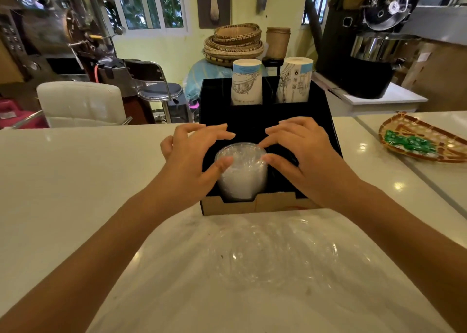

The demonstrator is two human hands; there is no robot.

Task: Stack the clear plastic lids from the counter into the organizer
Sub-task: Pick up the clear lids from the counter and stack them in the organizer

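Observation:
A tall stack of clear plastic lids [242,178] stands in the front left slot of the black organizer [326,120]. My left hand [192,155] curls around the stack's left side, thumb pressed on its rim. My right hand [298,153] touches the top right of the stack with thumb and fingertips, fingers spread. On the counter [75,181] in front of the organizer lie more clear lids [273,254], loosely overlapped and hard to tell apart against the white surface.
Two upturned paper cup stacks [246,82] fill the organizer's rear slots. A woven tray with green packets [417,140] sits at the right. Chairs, stacked baskets [233,43] and coffee machines stand behind the counter.

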